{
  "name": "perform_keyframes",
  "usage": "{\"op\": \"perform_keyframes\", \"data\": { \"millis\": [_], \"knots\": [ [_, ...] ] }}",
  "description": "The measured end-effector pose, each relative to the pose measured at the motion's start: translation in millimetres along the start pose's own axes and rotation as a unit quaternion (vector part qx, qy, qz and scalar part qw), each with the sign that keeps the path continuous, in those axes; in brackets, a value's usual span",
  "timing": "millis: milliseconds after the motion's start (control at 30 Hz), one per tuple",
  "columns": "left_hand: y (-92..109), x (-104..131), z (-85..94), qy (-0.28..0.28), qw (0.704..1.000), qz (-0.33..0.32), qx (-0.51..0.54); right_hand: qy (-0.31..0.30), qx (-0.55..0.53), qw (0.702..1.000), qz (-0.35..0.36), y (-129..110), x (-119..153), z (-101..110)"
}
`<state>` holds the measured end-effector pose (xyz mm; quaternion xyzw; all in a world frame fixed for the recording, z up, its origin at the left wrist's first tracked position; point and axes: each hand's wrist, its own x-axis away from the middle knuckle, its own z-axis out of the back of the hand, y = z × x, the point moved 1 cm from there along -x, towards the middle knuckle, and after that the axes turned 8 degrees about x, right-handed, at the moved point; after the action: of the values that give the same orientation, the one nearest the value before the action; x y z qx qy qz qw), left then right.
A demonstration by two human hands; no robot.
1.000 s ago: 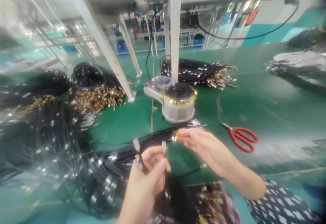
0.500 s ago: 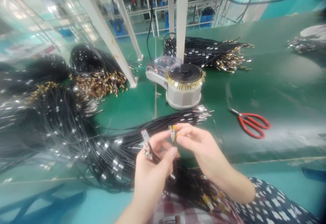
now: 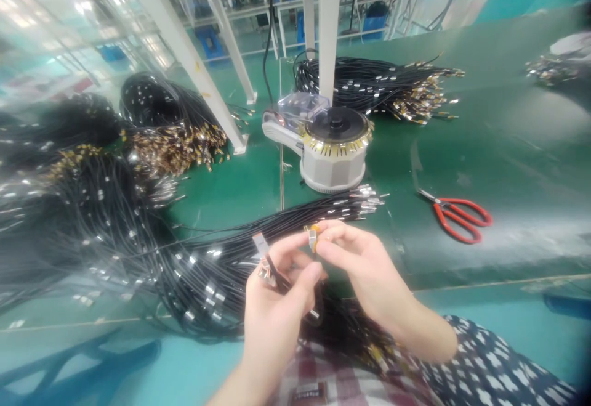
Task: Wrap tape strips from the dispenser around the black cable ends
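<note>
My left hand point(image 3: 281, 295) is curled round a black cable point(image 3: 281, 280), whose silvery end piece point(image 3: 261, 247) pokes up between the thumb and the knuckles. My right hand point(image 3: 360, 255) pinches a small metal connector point(image 3: 313, 238) with yellow tape on it, between thumb and forefinger. The left forefinger reaches to that connector's near side. Below the hands, a bundle of black cables with metal and yellow ends point(image 3: 364, 338) lies across the lap. Whether the connector joins the cable in my left hand is hidden by the fingers.
A white round tape dispenser point(image 3: 335, 153) with yellow strips stands ahead on the green table point(image 3: 231, 190). Red-handled scissors or cutters point(image 3: 462, 218) lie to the right. Cable bundles fill the left point(image 3: 198, 276) and the back point(image 3: 369, 85). White posts point(image 3: 327, 36) rise behind.
The connector in my right fingers has turned slightly, and more yellow tape shows round it. Both hands stay nearly in place; the camera view has shifted a little.
</note>
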<state>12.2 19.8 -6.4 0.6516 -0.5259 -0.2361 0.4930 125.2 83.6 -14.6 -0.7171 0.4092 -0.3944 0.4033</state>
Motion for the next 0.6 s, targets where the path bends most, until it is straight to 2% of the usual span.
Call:
{"op": "perform_keyframes", "data": {
  "millis": [333,500,600],
  "knots": [
    [-5.4,1.5,0.3,-0.014,1.000,-0.012,-0.008,0.027,-0.020,0.999,0.008,6.4,5.7,-8.5],
    [0.3,-3.4,-5.7,0.023,0.999,-0.009,0.037,0.015,0.008,0.999,0.032,9.4,9.9,-8.8],
    [3.9,-6.2,-7.5,0.022,0.999,-0.004,0.042,0.008,0.022,0.999,0.043,9.9,12.1,-7.4]
  ]
}}
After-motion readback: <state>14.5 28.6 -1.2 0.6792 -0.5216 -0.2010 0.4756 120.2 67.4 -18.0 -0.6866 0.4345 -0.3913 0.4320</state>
